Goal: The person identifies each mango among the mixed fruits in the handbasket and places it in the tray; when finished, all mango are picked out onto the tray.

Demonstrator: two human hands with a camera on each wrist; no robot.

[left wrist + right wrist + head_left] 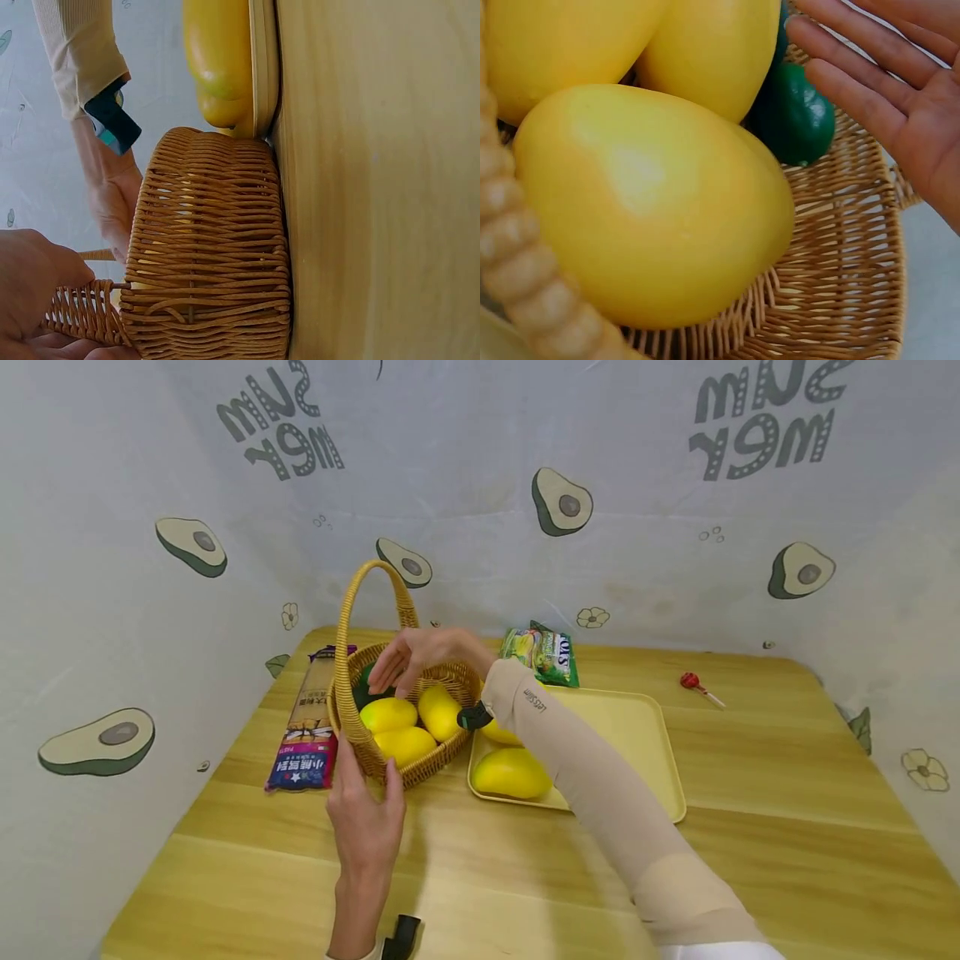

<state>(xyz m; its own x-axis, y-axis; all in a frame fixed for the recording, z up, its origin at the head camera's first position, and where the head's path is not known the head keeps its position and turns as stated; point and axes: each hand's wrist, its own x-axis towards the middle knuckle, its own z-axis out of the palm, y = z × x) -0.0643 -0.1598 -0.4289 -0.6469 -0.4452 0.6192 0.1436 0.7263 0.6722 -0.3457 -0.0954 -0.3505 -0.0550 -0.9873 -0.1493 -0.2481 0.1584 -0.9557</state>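
Observation:
A wicker basket [431, 765] with a tall arched handle holds three yellow mangoes [405, 745] and, further back, dark green fruit [799, 120] partly hidden behind them. My left hand [366, 827] grips the near left side of the basket, thumb and fingers round the foot of the handle, as the left wrist view shows. Over the basket's far side hovers my right hand [416, 662], its fingers straight and nothing in them. In the right wrist view its fingertips are right beside the green fruit.
Right of the basket, a pale yellow tray [637, 735] bears more mangoes [512, 773], partly covered by my right forearm. Behind the tray lies a green snack bag [551, 656]. A pasta packet [306, 735] lies left of the basket, and a red lollipop [692, 682] lies far right.

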